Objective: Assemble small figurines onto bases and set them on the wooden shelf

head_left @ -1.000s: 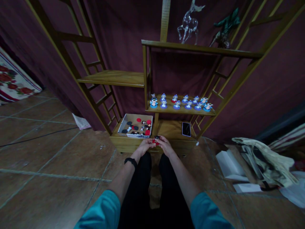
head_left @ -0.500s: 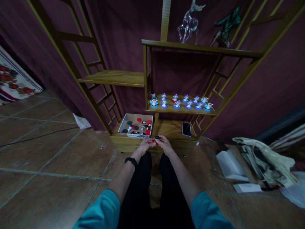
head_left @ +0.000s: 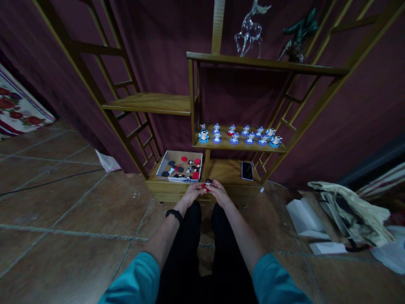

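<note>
A small dark-haired figurine (head_left: 208, 182) with red at its base is held between my two hands, in front of the low cabinet. My left hand (head_left: 193, 193) pinches the red part from the left. On the other side, the fingers of my right hand (head_left: 219, 192) close round the figurine's body. Just beyond my left hand, an open cardboard box (head_left: 164, 162) holds several loose figurines and red and black round discs. Two rows of small figurines (head_left: 234, 138) on purple, blue and red bases stand on the shelf above.
A phone (head_left: 247, 171) lies on the lower right cabinet top. The wooden shelf unit (head_left: 148, 102) has a glass deer (head_left: 249, 31) and a dark green sculpture (head_left: 300, 38) higher up. White boxes (head_left: 305, 219) and a cream cloth bag (head_left: 351, 211) rest on the floor at right.
The figurine has turned slightly in my fingers, and its pale face shows more now. Both hands keep nearly the same place.
</note>
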Motion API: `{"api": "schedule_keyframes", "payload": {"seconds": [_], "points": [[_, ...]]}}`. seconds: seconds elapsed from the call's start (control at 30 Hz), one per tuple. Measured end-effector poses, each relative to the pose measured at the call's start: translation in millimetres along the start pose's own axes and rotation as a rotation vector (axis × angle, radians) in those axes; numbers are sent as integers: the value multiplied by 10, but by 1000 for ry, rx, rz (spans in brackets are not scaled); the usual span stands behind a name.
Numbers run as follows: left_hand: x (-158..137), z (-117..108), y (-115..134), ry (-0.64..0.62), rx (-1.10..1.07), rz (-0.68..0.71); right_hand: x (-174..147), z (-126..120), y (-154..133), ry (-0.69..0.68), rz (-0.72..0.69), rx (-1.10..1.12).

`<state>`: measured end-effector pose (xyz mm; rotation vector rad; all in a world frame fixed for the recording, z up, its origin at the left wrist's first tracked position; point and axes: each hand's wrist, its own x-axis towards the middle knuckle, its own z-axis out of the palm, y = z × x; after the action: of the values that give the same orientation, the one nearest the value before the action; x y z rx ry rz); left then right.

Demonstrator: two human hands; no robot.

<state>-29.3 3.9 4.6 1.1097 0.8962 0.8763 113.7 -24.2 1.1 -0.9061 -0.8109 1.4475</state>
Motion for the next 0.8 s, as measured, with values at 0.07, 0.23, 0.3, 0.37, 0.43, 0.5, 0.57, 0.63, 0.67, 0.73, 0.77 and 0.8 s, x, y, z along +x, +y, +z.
{"api": "schedule_keyframes", "payload": {"seconds": [0.07, 0.23, 0.3, 0.37, 0.43, 0.5, 0.57, 0.63, 0.67, 0.73, 0.77, 0.8], "points": [[-9, 7, 10, -4, -8, 5, -8, 12, -19, -6, 10, 7], [-26, 17, 33, 34, -26, 8, -18, 30, -50, -6, 35, -5], [-26, 17, 33, 44, -33, 10, -15, 29, -48, 2, 30, -3], [-22, 15, 26, 53, -48, 16, -8, 24, -41, 7, 23, 9], [-14, 11, 15, 66, -64, 28, 0, 16, -33, 9, 26, 29], [-7, 8, 3, 81, -70, 36, 7, 5, -25, 18, 28, 49], [-2, 6, -5, 96, -67, 39, 13, -8, -17, 52, 10, 59], [2, 7, -9, 108, -65, 37, 17, -21, -8, 95, -20, 57], [4, 8, -10, 114, -64, 36, 18, -27, -3, 111, -33, 53], [7, 9, -10, 122, -60, 31, 19, -37, 8, 133, -46, 38], [9, 9, -10, 122, -60, 27, 21, -41, 14, 143, -49, 30], [10, 8, -11, 119, -62, 24, 23, -44, 20, 152, -52, 24]]}}
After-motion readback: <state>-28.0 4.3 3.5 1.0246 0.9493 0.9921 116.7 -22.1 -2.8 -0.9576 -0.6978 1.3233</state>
